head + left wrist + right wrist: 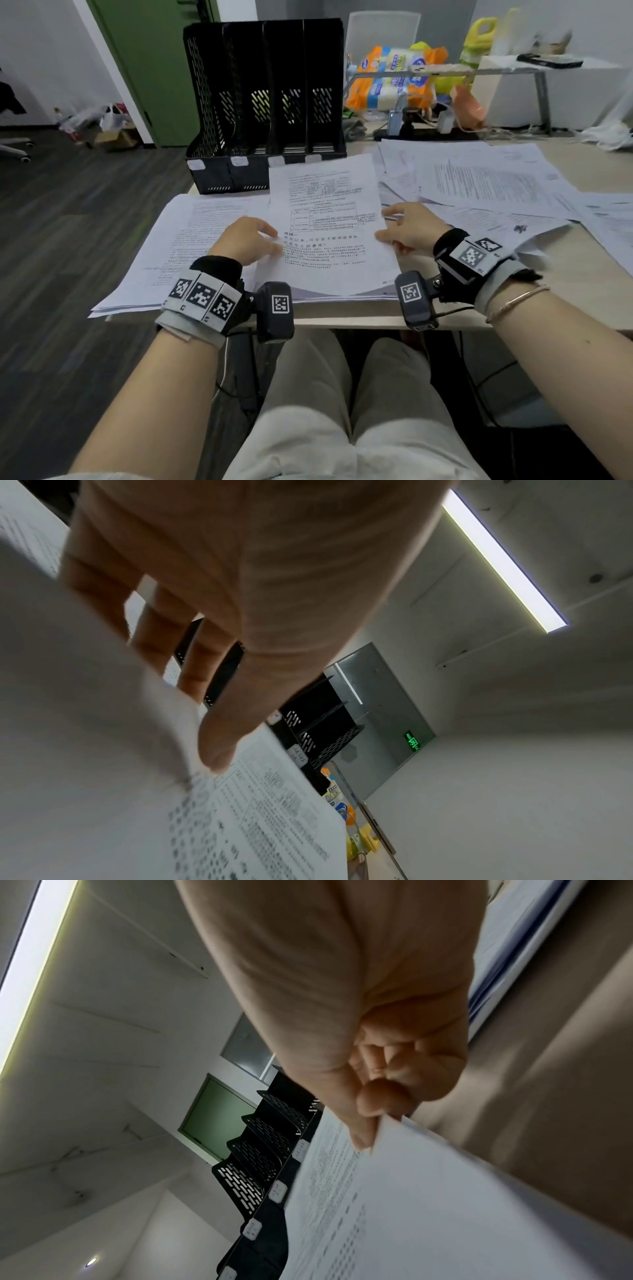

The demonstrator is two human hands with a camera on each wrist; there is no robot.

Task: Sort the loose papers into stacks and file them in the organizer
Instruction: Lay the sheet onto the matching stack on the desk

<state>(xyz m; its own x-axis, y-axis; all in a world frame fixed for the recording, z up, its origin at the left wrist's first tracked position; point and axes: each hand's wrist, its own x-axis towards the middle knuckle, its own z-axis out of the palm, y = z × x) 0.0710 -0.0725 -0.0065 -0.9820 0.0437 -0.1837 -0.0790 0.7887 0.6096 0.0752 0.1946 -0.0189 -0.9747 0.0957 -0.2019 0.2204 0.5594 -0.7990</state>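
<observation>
Fingers of the left hand (246,240) curl at the left edge of a white printed sheet with tables and dark text (329,226); the left wrist view shows the thumb on the printed face and the other fingers behind the paper, so the hand pinches that edge. The right hand (407,228) takes the opposite, right edge of the same sheet, and the right wrist view shows its thumb and a curled fingertip nipping the paper's border. The sheet thus spans the gap between both hands, its far end lifted and reaching toward the black perforated plastic file organizer with four upright slots (265,102).

Under the held sheet, nearer the person than the organizer, lies a neat stack of white printed pages (342,296), and just left of that stack, also in front of the organizer, lies a second flat pile of printed pages (178,250). To the right of the organizer, loose white printed papers (486,181) spread overlapping across the pale wooden tabletop (582,284). Behind and right of the organizer sit orange-and-white plastic packs (394,78) and a yellow plastic jug (479,37).
</observation>
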